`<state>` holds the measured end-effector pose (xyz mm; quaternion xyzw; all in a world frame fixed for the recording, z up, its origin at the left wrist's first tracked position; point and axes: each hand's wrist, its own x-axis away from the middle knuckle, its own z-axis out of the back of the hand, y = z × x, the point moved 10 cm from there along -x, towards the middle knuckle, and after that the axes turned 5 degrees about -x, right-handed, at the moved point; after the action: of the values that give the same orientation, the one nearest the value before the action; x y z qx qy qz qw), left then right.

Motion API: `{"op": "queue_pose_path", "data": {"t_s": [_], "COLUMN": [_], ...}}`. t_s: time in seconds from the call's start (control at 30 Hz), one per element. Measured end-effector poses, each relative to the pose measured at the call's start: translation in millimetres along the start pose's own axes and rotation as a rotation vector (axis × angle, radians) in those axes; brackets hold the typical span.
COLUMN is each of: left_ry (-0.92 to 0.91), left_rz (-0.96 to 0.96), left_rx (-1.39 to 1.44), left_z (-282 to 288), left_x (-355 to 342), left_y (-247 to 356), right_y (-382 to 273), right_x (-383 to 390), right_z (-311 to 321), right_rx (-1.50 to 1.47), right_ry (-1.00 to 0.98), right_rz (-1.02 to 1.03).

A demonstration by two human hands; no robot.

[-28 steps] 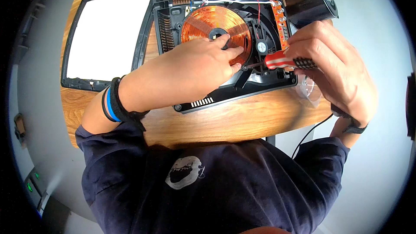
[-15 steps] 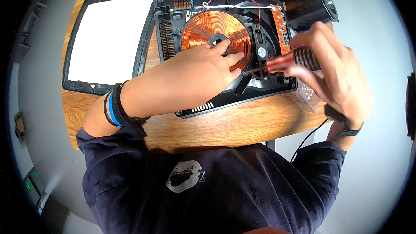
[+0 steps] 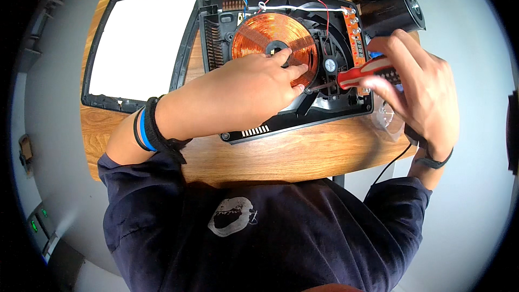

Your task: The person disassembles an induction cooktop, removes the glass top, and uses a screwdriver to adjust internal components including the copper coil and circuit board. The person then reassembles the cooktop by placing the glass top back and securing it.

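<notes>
Head view, looking down: an opened black induction cooker base (image 3: pixel 281 121) lies on a round wooden table (image 3: pixel 303 154). The left hand (image 3: pixel 246 89) rests on it, fingers loosely together, tips touching the copper coil (image 3: pixel 267 38). The right hand (image 3: pixel 419 89) is clamped on a red-handled screwdriver (image 3: pixel 359 75) over the cooker's right edge, hiding that side. A removed top panel (image 3: pixel 140 43), white with black frame, lies left. A black cylindrical device (image 3: pixel 392 8) stands behind.

An opened cooker base (image 3: pixel 303 119) lies on the table (image 3: pixel 303 157), its coil (image 3: pixel 259 35) inside at centre-left and a fan (image 3: pixel 330 65) just right of it. The detached top panel (image 3: pixel 140 43) lies left of the base. A lamp (image 3: pixel 392 8) stands behind its right corner.
</notes>
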<state>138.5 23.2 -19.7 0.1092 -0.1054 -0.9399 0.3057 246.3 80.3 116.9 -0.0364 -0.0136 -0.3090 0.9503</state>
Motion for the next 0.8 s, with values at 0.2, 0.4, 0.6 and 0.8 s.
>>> {"op": "queue_pose_path", "data": {"t_s": [0.2, 0.4, 0.6, 0.8], "left_ry": [-0.016, -0.013, -0.018, 0.010], "left_rz": [-0.001, 0.013, -0.017, -0.016], "left_rx": [0.019, -0.012, -0.018, -0.057], "left_z": [0, -3, 1, -1], "left_x": [-2, 0, -3, 0], "left_y": [1, -1, 3, 1], "right_y": [-7, -7, -14, 2], "right_x": [4, 5, 9, 8], "right_z": [1, -1, 7, 1], "right_rx": [-0.244, -0.020, -0.286, -0.079], "right_ry": [-0.034, -0.007, -0.031, -0.032], "right_rz": [0.247, 0.081, 0.252, -0.009]}}
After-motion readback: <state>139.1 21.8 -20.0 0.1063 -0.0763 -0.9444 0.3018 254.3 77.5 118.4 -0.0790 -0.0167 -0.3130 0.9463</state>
